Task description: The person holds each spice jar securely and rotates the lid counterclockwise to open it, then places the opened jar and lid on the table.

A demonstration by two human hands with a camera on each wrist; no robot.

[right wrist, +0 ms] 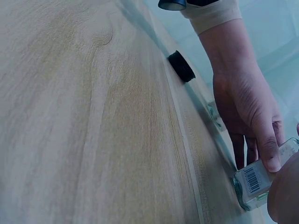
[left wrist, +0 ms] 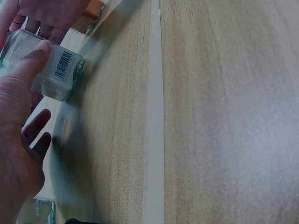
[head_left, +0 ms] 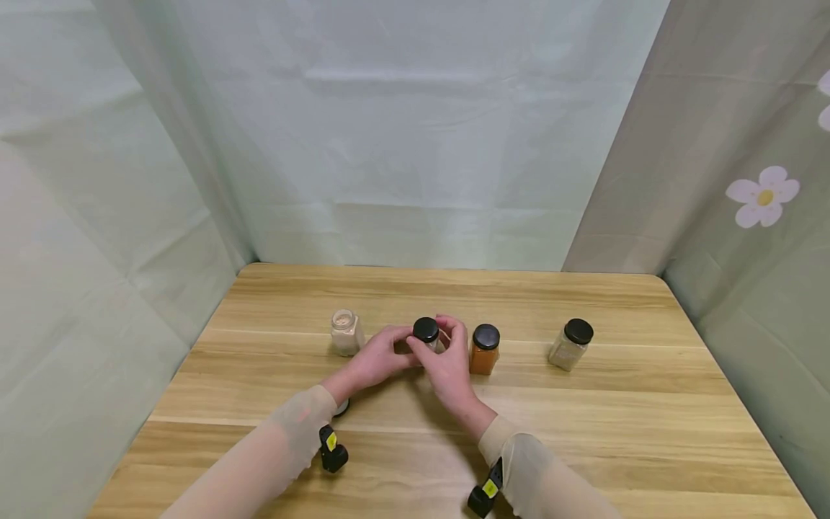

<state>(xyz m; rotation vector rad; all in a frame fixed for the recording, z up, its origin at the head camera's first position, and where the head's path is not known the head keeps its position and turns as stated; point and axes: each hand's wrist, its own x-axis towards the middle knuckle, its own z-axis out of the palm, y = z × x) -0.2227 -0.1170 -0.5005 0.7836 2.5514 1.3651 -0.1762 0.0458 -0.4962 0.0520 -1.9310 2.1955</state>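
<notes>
Left hand [head_left: 381, 357] and right hand [head_left: 449, 366] share one square glass spice jar [left wrist: 58, 86] near the middle of the wooden table [head_left: 616, 440]: the left grips its body, thumb beside the barcode label [left wrist: 63, 64], while the right curves thumb and forefinger around the top, by the black lid [head_left: 426, 329]. Smooth glass could slip if either thumb slackens or the hands pull unevenly. An outward swing of the right might knock the orange-filled jar [head_left: 483, 360] just beside it; a careless left could tip the lidless jar [head_left: 347, 337], spilling its pale contents. What the held jar contains is hard to make out, as is whether its base touches wood. The left sleeve mostly covers a loose black cap [right wrist: 181, 66] from above, though the right wrist view shows it; that view also cuts off most of the right hand.
</notes>
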